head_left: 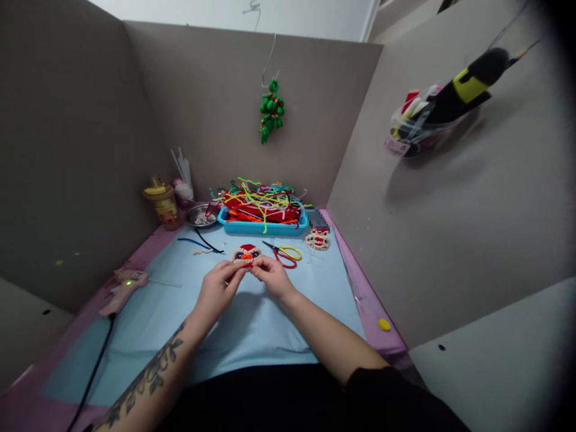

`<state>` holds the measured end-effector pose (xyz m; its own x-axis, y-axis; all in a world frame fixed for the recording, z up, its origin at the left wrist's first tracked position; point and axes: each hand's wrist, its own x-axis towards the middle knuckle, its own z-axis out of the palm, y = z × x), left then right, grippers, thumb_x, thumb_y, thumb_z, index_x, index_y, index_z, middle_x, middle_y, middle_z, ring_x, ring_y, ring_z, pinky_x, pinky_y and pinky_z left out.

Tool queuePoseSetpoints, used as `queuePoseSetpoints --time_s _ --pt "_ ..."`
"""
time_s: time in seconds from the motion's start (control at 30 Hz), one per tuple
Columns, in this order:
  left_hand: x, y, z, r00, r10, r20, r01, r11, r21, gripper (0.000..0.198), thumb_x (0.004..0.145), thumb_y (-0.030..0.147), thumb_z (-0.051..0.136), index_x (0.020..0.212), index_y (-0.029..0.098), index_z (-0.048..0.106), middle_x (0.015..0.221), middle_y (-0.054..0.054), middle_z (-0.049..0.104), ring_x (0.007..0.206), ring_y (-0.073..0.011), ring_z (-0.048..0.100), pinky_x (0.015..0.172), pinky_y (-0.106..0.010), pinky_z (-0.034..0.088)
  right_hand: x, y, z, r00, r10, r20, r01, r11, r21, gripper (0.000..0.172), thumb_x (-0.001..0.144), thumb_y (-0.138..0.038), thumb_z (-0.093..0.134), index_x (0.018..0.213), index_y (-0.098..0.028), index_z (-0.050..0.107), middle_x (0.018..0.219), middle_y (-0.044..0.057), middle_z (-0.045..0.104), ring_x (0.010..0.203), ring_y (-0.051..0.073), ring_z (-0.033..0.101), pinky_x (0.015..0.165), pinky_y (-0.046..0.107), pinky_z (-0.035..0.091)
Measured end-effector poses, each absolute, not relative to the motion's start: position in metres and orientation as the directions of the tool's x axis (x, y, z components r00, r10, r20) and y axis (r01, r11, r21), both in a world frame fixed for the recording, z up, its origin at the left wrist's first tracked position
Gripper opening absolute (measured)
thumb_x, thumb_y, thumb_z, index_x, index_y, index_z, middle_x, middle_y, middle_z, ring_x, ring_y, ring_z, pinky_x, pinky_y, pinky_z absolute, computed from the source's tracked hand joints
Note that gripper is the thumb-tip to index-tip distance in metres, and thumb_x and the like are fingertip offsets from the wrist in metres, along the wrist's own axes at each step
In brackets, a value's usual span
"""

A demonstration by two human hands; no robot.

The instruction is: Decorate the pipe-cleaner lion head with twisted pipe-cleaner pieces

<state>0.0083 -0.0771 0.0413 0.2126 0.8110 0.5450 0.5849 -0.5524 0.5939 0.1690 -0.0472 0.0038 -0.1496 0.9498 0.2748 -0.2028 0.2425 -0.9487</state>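
A lion-head craft (246, 255) of red, cream, blue and orange pipe cleaner is above the blue cloth in front of me. My left hand (222, 284) pinches its lower left edge, fingers closed. From the other side, my right hand (272, 276) pinches the lower right edge, thumb and forefinger together near a red strip. My fingertips hide the bottom of the craft. Scissors (288, 255) with one red and one yellow handle lie just beyond my right hand. Loose blue and black pipe cleaners (198, 243) lie beyond my left hand.
A blue tray (263, 227) heaped with coloured pipe cleaners stands at the back. Beside it are a metal bowl (193, 222) and a second lion-head craft (317, 240). A pink glue gun (125, 292) with a lit green light lies left. A tool holder (405, 135) hangs on the right wall.
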Motion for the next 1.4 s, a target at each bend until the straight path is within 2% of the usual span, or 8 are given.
queuePoseSetpoints --time_s 0.13,0.37,0.5,0.63,0.8,1.0,1.17,1.4 --pt "0.022 -0.07 0.043 0.112 0.851 0.512 0.508 -0.492 0.707 0.025 0.085 0.032 0.055 0.093 0.018 0.073 0.078 -0.004 0.067 0.069 -0.0148 0.062 0.064 -0.025 0.051 0.165 -0.045 0.006 -0.132 0.99 0.058 -0.455 -0.008 -0.891 0.027 0.059 -0.037 0.077 0.067 -0.018 0.059 0.055 -0.005 0.052 0.046 0.007 0.036 0.047 0.023 0.026" --pt "0.032 -0.064 0.024 0.111 0.907 0.407 0.429 -0.413 0.803 0.027 0.084 0.036 0.056 0.09 0.018 0.074 0.083 -0.006 0.072 0.073 -0.0174 0.066 0.068 -0.027 0.053 0.163 -0.047 0.005 -0.081 0.996 0.027 -0.498 -0.017 -0.867 0.026 0.057 -0.035 0.079 0.066 -0.018 0.06 0.053 -0.006 0.051 0.045 0.006 0.035 0.045 0.021 0.025" --pt "0.03 -0.063 0.018 0.14 0.899 0.414 0.465 -0.429 0.774 0.026 0.085 0.033 0.055 0.097 0.017 0.073 0.093 -0.009 0.073 0.077 -0.0197 0.067 0.072 -0.031 0.054 0.166 -0.047 0.004 -0.066 0.994 0.093 -0.382 0.061 -0.922 0.019 0.061 -0.031 0.076 0.068 -0.017 0.065 0.059 -0.003 0.059 0.05 0.008 0.043 0.049 0.022 0.034" --pt "0.026 -0.062 0.016 0.2 0.891 0.408 0.531 -0.448 0.719 0.026 0.085 0.027 0.053 0.101 0.018 0.072 0.09 -0.008 0.074 0.075 -0.02 0.067 0.074 -0.033 0.054 0.172 -0.046 0.003 -0.041 0.969 0.243 -0.135 0.236 -0.962 0.012 0.066 -0.029 0.072 0.069 -0.017 0.07 0.074 0.003 0.066 0.07 0.015 0.058 0.07 0.029 0.046" --pt "0.019 -0.06 0.015 0.218 0.903 0.37 0.599 -0.424 0.68 0.027 0.087 0.026 0.051 0.102 0.019 0.072 0.084 -0.006 0.074 0.068 -0.0183 0.066 0.07 -0.03 0.052 0.178 -0.048 0.006 -0.121 0.92 0.373 0.134 0.388 -0.912 0.008 0.072 -0.024 0.069 0.076 -0.018 0.073 0.081 0.005 0.067 0.077 0.017 0.06 0.07 0.03 0.047" --pt "0.019 -0.063 0.018 0.192 0.936 0.295 0.521 -0.352 0.778 0.029 0.083 0.027 0.056 0.107 0.02 0.071 0.088 -0.007 0.075 0.073 -0.0197 0.068 0.074 -0.031 0.052 0.178 -0.052 0.012 -0.11 0.879 0.464 0.233 0.476 -0.848 0.008 0.076 -0.018 0.064 0.075 -0.017 0.072 0.078 0.005 0.067 0.076 0.017 0.06 0.074 0.03 0.047" --pt "0.022 -0.064 0.02 0.13 0.988 0.081 0.254 -0.113 0.961 0.035 0.079 0.039 0.059 0.101 0.014 0.072 0.086 -0.008 0.074 0.066 -0.0192 0.067 0.062 -0.029 0.052 0.182 -0.045 0.007 -0.086 0.927 0.366 0.104 0.374 -0.922 0.008 0.074 -0.025 0.067 0.071 -0.018 0.07 0.075 0.004 0.067 0.072 0.017 0.06 0.071 0.03 0.047" --pt "0.025 -0.065 0.019 0.07 0.997 -0.014 0.096 0.007 0.995 0.037 0.068 0.045 0.069 0.083 0.012 0.075 0.061 -0.003 0.067 0.055 -0.014 0.056 0.054 -0.025 0.045 0.18 -0.044 0.003 -0.083 0.965 0.248 -0.079 0.242 -0.967 0.008 0.067 -0.026 0.071 0.066 -0.018 0.071 0.07 0.002 0.065 0.071 0.017 0.059 0.073 0.033 0.046"
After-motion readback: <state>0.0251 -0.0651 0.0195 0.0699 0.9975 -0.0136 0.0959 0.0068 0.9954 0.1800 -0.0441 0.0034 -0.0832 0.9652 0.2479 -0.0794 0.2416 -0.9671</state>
